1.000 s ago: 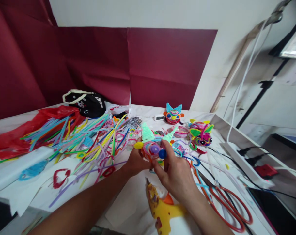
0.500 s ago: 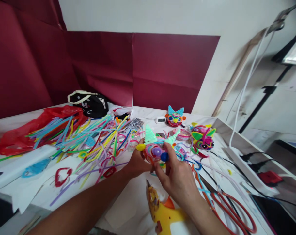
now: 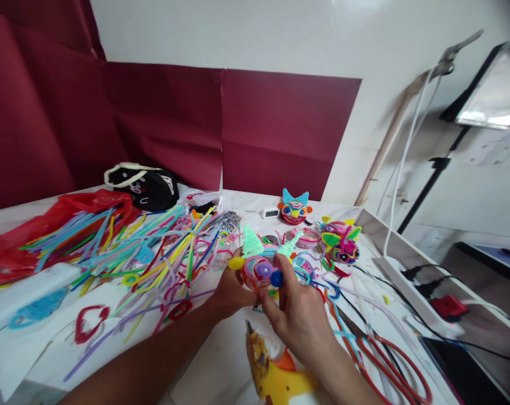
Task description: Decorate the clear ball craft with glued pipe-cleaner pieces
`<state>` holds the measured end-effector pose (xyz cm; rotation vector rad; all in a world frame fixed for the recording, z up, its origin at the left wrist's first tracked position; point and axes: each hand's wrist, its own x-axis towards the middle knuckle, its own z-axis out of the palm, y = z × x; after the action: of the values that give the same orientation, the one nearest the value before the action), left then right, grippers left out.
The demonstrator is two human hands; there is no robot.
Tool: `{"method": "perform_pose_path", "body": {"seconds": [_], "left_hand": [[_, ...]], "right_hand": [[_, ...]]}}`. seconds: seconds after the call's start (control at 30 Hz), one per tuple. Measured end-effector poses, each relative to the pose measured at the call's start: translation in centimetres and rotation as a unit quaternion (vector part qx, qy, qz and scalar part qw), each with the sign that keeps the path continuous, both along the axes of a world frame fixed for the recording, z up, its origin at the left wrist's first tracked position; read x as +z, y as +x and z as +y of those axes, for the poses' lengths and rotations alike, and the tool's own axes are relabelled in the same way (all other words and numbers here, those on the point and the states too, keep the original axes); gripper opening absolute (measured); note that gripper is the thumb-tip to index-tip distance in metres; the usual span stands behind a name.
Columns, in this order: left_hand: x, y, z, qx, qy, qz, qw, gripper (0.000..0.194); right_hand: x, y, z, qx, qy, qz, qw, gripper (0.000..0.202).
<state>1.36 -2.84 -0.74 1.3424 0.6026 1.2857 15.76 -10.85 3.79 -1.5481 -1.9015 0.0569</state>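
Between my hands is a pipe-cleaner animal head [image 3: 258, 269] with mint-green pointed ears, a purple centre, a yellow disc at its left and a blue disc at its right. My left hand [image 3: 233, 289] grips it from the left and below, its fingertips hidden behind it. My right hand [image 3: 294, 301] pinches its lower right side near the blue disc, fingers closed on it. Just below, a yellow hot glue gun [image 3: 280, 379] lies on the table, its nozzle pointing away from me and its rear partly hidden by my right forearm.
Pipe cleaners [image 3: 153, 242] and a red plastic bag [image 3: 48, 225] spread over the left. At the back stand a finished blue-eared head [image 3: 295, 208] and a small white digital display [image 3: 270, 213]. A colourful figure [image 3: 341, 242], a power strip [image 3: 423, 298] and cables lie to the right.
The camera view has turned slightly right and up, so the scene sits further left and lower. Both hands keep their hold on the animal head, with little visible change.
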Motion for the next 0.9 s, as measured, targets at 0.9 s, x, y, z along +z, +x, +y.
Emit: {"method": "perform_pose_path", "body": {"seconds": [0.9], "left_hand": [[-0.12,0.05,-0.03,0.001,0.011,0.012,1.000,0.081]], "right_hand": [[-0.37,-0.09,0.01,-0.002,-0.010,-0.003,1.000,0.061]]}}
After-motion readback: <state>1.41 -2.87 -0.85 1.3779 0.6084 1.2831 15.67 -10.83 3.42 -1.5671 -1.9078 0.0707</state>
